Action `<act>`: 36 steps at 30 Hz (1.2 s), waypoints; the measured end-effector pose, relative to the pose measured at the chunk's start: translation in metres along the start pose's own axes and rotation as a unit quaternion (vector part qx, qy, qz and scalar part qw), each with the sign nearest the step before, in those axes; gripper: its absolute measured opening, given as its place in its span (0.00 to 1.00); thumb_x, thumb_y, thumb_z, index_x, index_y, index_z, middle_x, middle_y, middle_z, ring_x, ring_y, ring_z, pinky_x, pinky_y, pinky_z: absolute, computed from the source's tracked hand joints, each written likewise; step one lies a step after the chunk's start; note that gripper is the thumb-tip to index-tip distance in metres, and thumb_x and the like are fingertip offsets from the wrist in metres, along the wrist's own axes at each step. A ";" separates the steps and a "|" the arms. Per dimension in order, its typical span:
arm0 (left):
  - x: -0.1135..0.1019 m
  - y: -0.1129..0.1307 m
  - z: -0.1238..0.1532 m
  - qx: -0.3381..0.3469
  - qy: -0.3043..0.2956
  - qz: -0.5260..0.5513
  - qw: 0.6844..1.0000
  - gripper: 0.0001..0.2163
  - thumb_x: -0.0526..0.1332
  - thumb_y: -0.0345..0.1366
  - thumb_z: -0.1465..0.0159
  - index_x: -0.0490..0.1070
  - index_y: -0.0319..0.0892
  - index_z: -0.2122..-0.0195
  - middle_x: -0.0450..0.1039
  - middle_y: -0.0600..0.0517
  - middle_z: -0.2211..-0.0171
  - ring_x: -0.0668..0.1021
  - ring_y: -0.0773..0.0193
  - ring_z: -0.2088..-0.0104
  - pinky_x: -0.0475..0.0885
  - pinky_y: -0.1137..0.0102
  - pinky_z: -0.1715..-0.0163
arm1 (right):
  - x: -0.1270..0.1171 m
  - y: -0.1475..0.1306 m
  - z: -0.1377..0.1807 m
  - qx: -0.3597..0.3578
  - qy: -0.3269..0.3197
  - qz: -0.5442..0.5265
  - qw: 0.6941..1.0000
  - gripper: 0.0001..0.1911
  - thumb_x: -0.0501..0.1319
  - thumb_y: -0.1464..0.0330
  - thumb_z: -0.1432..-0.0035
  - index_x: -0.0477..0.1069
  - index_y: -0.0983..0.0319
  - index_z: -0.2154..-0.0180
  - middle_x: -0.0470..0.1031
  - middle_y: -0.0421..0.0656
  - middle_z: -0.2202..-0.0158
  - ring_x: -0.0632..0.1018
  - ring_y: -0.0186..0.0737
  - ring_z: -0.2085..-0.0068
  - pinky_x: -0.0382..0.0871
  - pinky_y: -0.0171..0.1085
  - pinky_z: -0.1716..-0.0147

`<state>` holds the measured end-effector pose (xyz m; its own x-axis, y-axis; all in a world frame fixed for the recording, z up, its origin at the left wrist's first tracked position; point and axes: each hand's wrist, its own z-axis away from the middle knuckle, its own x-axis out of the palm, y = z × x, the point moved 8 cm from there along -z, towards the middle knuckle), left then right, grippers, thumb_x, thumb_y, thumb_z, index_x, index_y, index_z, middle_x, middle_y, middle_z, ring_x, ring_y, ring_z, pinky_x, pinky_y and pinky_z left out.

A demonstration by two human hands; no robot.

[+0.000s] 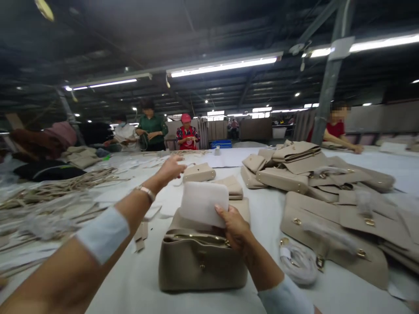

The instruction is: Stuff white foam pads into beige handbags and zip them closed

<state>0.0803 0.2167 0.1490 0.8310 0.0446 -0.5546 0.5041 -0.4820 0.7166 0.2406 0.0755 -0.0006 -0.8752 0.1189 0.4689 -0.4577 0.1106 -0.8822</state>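
A beige handbag (203,272) stands upright on the white table in front of me, its top open with a gold-coloured edge showing and a small metal fitting on its front. My right hand (234,224) pinches a white sheet with rounded corners (203,201) at its right edge, thumb on the near face. The sheet is held upright just behind and above the bag's opening. My left hand (172,169) is stretched far forward, fingers apart and with nothing visible in it. A smaller beige bag (199,172) lies just right of its fingertips.
Beige bags and flaps with gold clasps (294,174) are heaped at the right. A coiled strap in clear wrapping (297,261) lies nearer. Thin beige straps (75,192) and plastic spread across the left. Several people stand beyond the table; a metal post (327,87) rises at right.
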 end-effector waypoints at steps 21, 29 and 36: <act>0.113 -0.025 0.125 -0.016 -0.208 0.250 0.945 0.37 0.70 0.52 0.59 0.62 0.37 0.52 0.76 0.48 0.67 0.78 0.53 0.67 0.75 0.68 0.68 | 0.016 0.008 0.000 0.002 -0.147 -0.055 0.988 0.24 0.74 0.67 0.66 0.77 0.69 0.63 0.74 0.44 0.71 0.71 0.33 0.73 0.63 0.32 0.71; 0.087 -0.013 0.123 0.134 -0.121 0.091 0.979 0.25 0.64 0.40 0.46 0.61 0.43 0.47 0.75 0.51 0.60 0.78 0.58 0.64 0.73 0.71 0.67 | 0.006 -0.003 -0.004 -0.040 -0.029 0.021 0.999 0.26 0.74 0.71 0.72 0.73 0.65 0.65 0.71 0.38 0.74 0.70 0.33 0.74 0.64 0.33 0.72; 0.081 0.006 0.132 0.193 -0.187 0.074 0.960 0.16 0.59 0.36 0.42 0.62 0.42 0.52 0.73 0.51 0.62 0.76 0.63 0.66 0.71 0.72 0.66 | 0.014 -0.007 -0.002 -0.060 -0.061 0.032 0.996 0.55 0.74 0.74 0.72 0.54 0.55 0.41 0.70 0.41 0.58 0.71 0.36 0.68 0.68 0.34 0.71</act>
<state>0.1200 0.1018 0.0525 0.7070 -0.3322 -0.6244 0.2024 -0.7508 0.6288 0.2317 0.0783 0.0117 -0.9175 0.0095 0.3977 -0.3856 0.2246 -0.8949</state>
